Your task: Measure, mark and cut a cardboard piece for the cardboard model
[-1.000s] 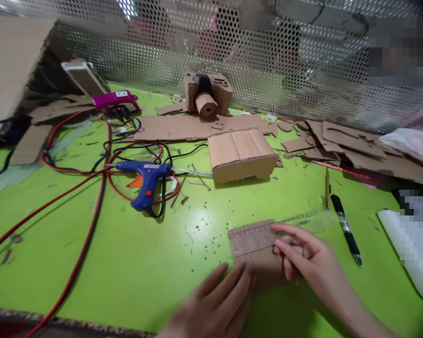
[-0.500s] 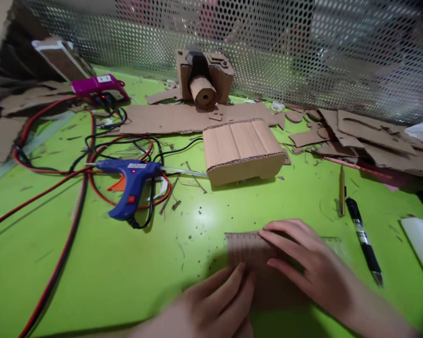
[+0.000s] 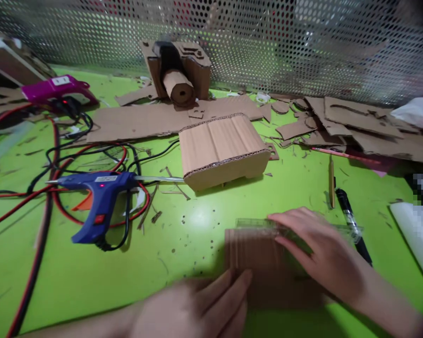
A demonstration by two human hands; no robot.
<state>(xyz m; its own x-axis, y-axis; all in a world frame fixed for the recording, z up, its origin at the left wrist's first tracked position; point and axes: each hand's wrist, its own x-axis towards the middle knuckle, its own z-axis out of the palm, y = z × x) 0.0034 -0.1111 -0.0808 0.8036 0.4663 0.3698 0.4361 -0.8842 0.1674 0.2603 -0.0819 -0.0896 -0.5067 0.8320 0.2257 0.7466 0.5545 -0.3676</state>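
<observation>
A flat brown piece of cardboard [image 3: 261,256] lies at the lower middle of the green table. My left hand [image 3: 197,305] is closed at its lower left edge, fingers pressed together and somewhat blurred. A clear ruler [image 3: 252,223] lies along the cardboard's far edge and reaches out to the right beyond my hand. My right hand [image 3: 319,253] grips this ruler, thumb on the near side and fingers on the far side. The palm hides the ruler's middle. Close by on the right is a black pen [image 3: 347,211], partly under the ruler's end.
A curved cardboard box [image 3: 225,148] stands mid-table. To its left lies a blue glue gun [image 3: 104,195] among red and black cables. Behind are a cardboard camera model [image 3: 179,70] and a purple power strip [image 3: 59,90]. Cardboard scraps [image 3: 356,122] lie along a perforated metal screen [image 3: 268,47].
The ruler has come into clearer view at the cardboard's far edge, with my right hand on it. My left hand has shifted slightly left and nearer. The camera view has turned right.
</observation>
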